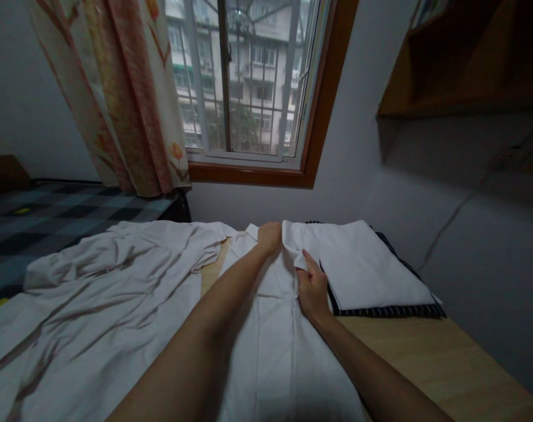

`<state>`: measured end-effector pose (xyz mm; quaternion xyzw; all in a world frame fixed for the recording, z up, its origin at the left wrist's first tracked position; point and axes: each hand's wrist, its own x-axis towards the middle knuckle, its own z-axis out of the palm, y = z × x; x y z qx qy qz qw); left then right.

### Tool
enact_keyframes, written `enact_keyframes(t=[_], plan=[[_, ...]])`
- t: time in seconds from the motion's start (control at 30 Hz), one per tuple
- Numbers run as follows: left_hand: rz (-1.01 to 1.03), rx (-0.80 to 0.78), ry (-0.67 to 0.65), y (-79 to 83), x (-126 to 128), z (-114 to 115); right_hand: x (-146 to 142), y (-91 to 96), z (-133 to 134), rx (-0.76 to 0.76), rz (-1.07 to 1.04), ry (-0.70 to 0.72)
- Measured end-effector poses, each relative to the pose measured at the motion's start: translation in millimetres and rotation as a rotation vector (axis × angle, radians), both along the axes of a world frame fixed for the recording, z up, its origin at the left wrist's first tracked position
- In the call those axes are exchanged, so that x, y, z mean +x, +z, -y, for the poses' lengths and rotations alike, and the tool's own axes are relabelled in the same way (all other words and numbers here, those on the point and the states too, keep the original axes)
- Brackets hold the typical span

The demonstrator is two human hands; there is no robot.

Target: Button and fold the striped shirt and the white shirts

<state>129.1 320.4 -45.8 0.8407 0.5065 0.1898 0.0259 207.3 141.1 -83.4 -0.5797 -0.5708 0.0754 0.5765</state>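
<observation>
A white shirt is spread lengthwise in front of me, its near end running down toward my body. At its far end my left hand is closed on the fabric, with the fingers mostly hidden behind the wrist and cloth. My right hand pinches a raised edge of the same shirt between thumb and fingers, a little nearer and to the right. Between the hands the cloth stands up in a fold. Just right of my right hand lies a flat folded white garment on top of a black striped cloth.
A large crumpled heap of white cloth covers the left side. Beneath everything is a light wooden tabletop. A checked bed surface, a curtain and a window lie beyond; a wooden shelf hangs upper right.
</observation>
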Motion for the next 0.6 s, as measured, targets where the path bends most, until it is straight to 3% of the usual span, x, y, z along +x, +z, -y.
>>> enact_keyframes(t=[0.17,0.3,0.5,0.6], plan=[[0.141,-0.138,0.121,11.6,-6.3,-38.6,-13.6,1.7,6.9,-0.158,0.239,0.044],[0.211,-0.166,0.149,18.0,-7.8,-46.5,-19.5,7.4,11.0,-0.351,0.403,0.116],[0.204,-0.064,-0.049,6.7,0.1,-9.4,-5.7,15.1,2.9,-0.595,0.496,0.213],[0.069,0.050,-0.242,-8.0,-4.2,14.6,11.5,26.7,-14.0,-0.579,0.489,0.347]])
